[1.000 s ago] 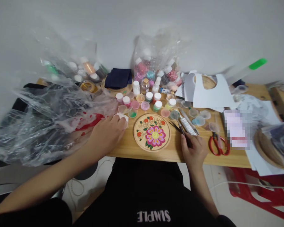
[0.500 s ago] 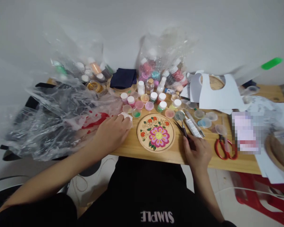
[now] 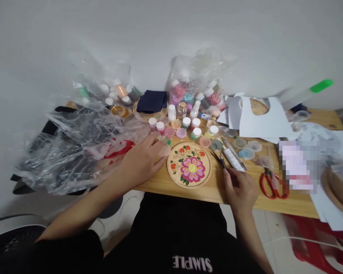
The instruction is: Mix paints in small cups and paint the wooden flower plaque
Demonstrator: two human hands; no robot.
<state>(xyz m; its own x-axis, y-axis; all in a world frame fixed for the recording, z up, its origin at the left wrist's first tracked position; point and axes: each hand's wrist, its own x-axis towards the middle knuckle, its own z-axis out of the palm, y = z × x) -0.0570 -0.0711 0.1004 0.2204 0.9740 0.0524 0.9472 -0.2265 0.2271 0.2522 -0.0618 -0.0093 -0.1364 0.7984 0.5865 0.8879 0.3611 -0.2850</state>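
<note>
Closer now to the round, pale wooden disc painted with a pink flower [image 3: 189, 165], the left hand [image 3: 141, 160] is loosely curled, fingertips at a small, pale translucent piece [image 3: 164, 151]; whether they grip it I cannot tell. Beyond the disc, the right hand [image 3: 242, 190] is closed around a slim black tool [image 3: 223, 161].

A black top [image 3: 160, 262] carries white capitals [image 3: 192, 263] reading SIMPLE; its plain black left sleeve [image 3: 65, 247] leaves the forearm [image 3: 88, 209] bare.

Wooden table [image 3: 159, 183]: flower-patterned disc [image 3: 189, 165], red-handled scissors [image 3: 262, 185], lidded jars [image 3: 197, 132], white tube [image 3: 232, 159], small cups [image 3: 181, 133], some apparently filled.
</note>
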